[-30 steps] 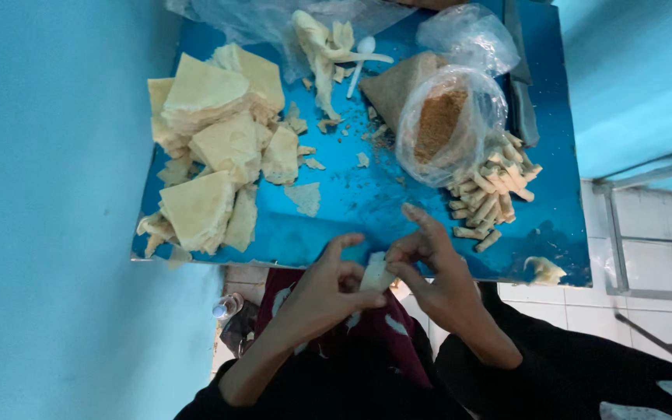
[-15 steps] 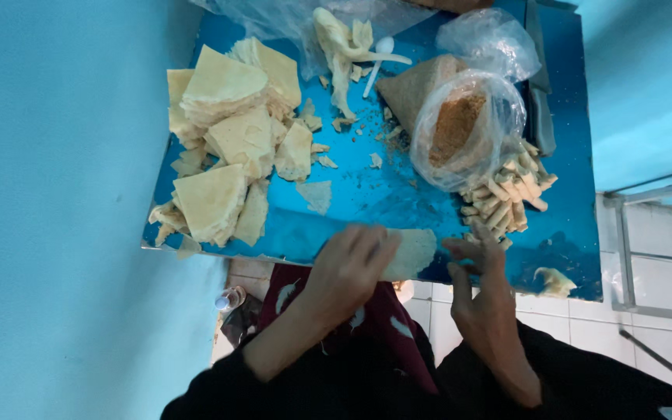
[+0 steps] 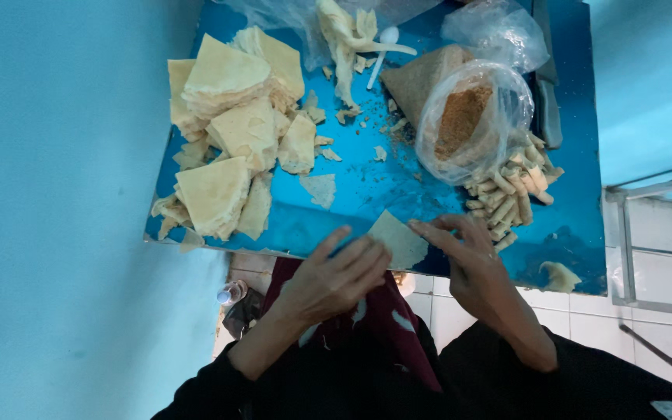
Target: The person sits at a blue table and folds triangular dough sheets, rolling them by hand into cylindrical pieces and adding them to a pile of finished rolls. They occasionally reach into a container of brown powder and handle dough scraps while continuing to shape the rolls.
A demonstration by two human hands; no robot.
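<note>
A single view is given, taken from a camera worn on the head and aimed steeply downward over the blue table (image 3: 367,194). The table is seen from above at close range, its near edge lying just beyond the left hand (image 3: 334,278) and right hand (image 3: 472,260). Below that edge, the lap and dark sleeves are caught. Beside the table, blue wall and tiled floor are included.

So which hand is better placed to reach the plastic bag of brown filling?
Probably the right hand. It sits on the same side as the plastic bag of brown filling, below the pile of rolled pieces. The left hand lies under the wrapper sheet, farther away.
</note>
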